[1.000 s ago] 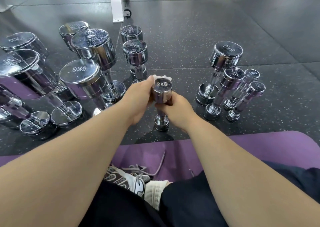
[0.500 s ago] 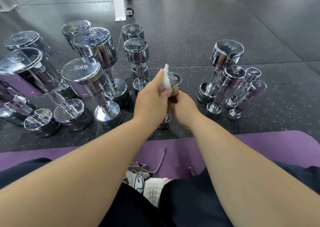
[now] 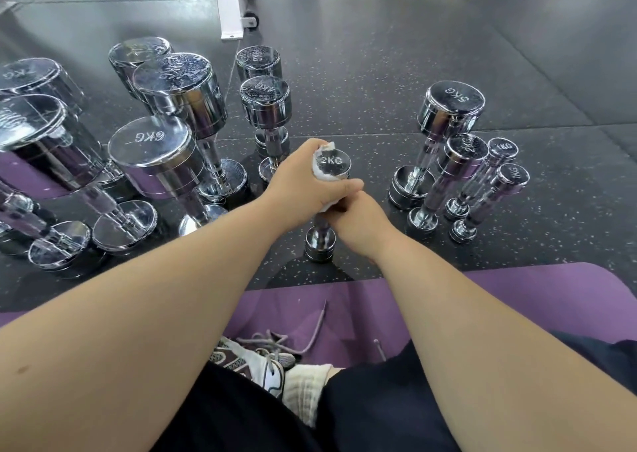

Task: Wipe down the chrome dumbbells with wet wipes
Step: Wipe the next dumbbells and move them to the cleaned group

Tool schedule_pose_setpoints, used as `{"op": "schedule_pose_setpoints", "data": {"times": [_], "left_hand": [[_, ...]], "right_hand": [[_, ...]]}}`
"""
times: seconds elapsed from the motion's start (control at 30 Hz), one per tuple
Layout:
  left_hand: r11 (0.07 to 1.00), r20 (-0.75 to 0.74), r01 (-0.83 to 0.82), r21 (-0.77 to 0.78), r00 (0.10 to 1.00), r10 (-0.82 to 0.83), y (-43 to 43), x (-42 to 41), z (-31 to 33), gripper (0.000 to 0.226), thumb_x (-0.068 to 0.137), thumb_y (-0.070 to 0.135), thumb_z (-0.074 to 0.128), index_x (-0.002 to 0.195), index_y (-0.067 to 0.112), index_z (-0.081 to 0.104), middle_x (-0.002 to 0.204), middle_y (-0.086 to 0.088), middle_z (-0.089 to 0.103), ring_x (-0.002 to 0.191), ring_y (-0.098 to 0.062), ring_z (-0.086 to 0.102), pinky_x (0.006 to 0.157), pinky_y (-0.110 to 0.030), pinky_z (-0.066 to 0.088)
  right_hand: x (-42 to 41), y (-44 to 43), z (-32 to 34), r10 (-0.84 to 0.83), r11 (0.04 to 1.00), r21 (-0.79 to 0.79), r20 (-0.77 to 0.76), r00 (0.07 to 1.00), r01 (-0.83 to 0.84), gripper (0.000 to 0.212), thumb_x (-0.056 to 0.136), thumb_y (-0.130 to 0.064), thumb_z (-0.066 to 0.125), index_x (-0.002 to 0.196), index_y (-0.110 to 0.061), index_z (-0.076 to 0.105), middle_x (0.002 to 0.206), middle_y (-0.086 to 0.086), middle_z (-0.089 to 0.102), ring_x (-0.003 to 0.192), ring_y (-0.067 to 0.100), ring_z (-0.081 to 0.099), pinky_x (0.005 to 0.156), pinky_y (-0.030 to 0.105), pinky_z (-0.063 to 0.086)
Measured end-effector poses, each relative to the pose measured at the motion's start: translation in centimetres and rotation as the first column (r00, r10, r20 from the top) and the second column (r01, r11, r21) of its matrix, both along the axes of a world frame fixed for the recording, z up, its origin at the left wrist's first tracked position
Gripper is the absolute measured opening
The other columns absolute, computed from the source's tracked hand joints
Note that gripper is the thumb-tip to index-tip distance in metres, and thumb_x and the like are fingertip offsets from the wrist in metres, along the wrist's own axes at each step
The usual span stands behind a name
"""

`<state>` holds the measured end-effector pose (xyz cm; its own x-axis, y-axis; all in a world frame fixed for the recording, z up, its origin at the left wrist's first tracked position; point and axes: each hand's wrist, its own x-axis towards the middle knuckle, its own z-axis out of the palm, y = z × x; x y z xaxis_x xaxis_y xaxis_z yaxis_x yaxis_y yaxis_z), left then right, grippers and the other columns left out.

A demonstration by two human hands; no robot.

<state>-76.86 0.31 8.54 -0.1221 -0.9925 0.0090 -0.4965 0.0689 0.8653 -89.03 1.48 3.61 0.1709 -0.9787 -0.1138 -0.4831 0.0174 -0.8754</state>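
1. The floor is dark rubber matting flecked with pale specks, laid in large tiles.
2. Seams show between the tiles: one runs straight across at mid-height, and another slants toward the upper right.
3. A purple mat lies on the floor along the near side, and its far right corner is rounded.
4. At the top stands a white frame leg with a small black caster just beside it.
5. Soft light leaves pale grey patches on the far floor.

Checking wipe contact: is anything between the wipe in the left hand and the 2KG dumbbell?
Nothing visible. The left hand wraps the wet wipe straight against the upper head of the 2KG dumbbell; the right hand grips its handle.
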Motion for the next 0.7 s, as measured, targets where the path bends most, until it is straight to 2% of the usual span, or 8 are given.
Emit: {"op": "schedule_pose_setpoints", "data": {"times": [0.1,0.17,0.27,0.37,0.43,0.53,0.63,0.7], "left_hand": [[0.991,0.137,-0.097,-0.092,0.985,0.109,0.8,-0.1,-0.7,0.051,0.071,0.052,0.080,0.108,0.023,0.059,0.082,0.008,0.067,0.077,-0.007,0.061,0.068,-0.022,0.047],[0.971,0.259,-0.137,-0.196,0.948,0.186,1.5,0.1,-1.1,0.057,0.074,0.057,0.075,0.110,0.016,0.060,0.086,0.000,0.067,0.082,-0.019,0.060,0.073,-0.031,0.046],[0.961,0.367,-0.093,-0.262,0.911,0.188,2.2,0.6,-1.0,0.039,0.083,0.056,0.066,0.080,0.021,0.050,0.070,0.001,0.060,0.074,-0.026,0.055,0.067,-0.035,0.040],[0.961,0.404,-0.023,-0.274,0.905,0.137,2.7,1.0,-0.8,0.031,0.096,0.046,0.053,0.083,0.019,0.060,0.069,-0.004,0.065,0.072,-0.032,0.061,0.068,-0.037,0.049],[0.962,0.430,-0.035,-0.270,0.890,0.152,3.3,0.9,-0.2,0.039,0.100,0.045,0.045,0.072,0.021,0.058,0.068,-0.006,0.065,0.071,-0.032,0.061,0.068,-0.038,0.050],[0.962,0.319,-0.195,-0.193,0.914,0.249,4.0,0.5,1.0,0.042,0.100,0.049,0.041,0.079,0.016,0.056,0.074,-0.002,0.060,0.073,-0.027,0.055,0.068,-0.036,0.044],[0.968,0.155,-0.240,-0.068,0.956,0.248,4.3,0.0,1.7,0.015,0.102,0.019,0.037,0.099,0.009,0.049,0.095,-0.001,0.047,0.081,-0.024,0.043,0.069,-0.029,0.038],[0.955,-0.042,-0.295,0.018,0.954,0.295,4.7,0.2,1.9,0.011,0.098,0.010,0.039,0.089,0.016,0.044,0.087,0.001,0.045,0.075,-0.019,0.041,0.063,-0.025,0.035]], "right_hand": [[0.2,0.2,0.0,0.014,1.000,-0.004,-0.006,1.000,-0.014,0.031,0.081,-0.015,0.052,0.107,-0.017,0.068,0.088,0.005,0.073,0.086,0.025,0.066,0.081,0.042,0.054],[0.4,0.1,-0.1,0.004,1.000,0.012,-0.029,1.000,-0.004,0.026,0.083,-0.012,0.052,0.102,-0.013,0.070,0.088,0.006,0.074,0.087,0.024,0.066,0.081,0.042,0.054],[0.1,0.2,-0.1,-0.065,0.998,0.009,0.004,0.998,0.065,0.017,0.088,-0.012,0.055,0.097,-0.013,0.068,0.086,0.003,0.072,0.079,0.017,0.062,0.070,0.031,0.047],[-0.3,0.4,0.3,-0.088,0.996,0.012,0.032,0.996,0.088,0.018,0.094,-0.020,0.058,0.110,-0.017,0.067,0.096,0.001,0.070,0.084,0.015,0.059,0.070,0.026,0.039],[-0.6,0.6,0.4,-0.102,0.994,0.049,0.035,0.994,0.101,0.022,0.096,-0.022,0.058,0.116,-0.016,0.066,0.105,0.002,0.069,0.094,0.017,0.059,0.076,0.026,0.038],[-0.5,1.4,0.6,-0.117,0.992,0.061,0.053,0.992,0.114,0.022,0.096,-0.023,0.060,0.115,-0.015,0.067,0.107,0.003,0.070,0.096,0.019,0.059,0.076,0.026,0.037],[0.4,2.5,1.2,-0.179,0.982,0.091,0.158,0.971,0.166,0.016,0.089,-0.024,0.067,0.103,-0.019,0.071,0.098,0.002,0.072,0.087,0.015,0.059,0.070,0.027,0.044],[0.9,3.0,1.7,-0.200,0.978,0.098,0.192,0.961,0.184,0.022,0.078,-0.030,0.067,0.095,-0.018,0.073,0.092,0.004,0.074,0.080,0.015,0.059,0.074,0.032,0.050]]}}
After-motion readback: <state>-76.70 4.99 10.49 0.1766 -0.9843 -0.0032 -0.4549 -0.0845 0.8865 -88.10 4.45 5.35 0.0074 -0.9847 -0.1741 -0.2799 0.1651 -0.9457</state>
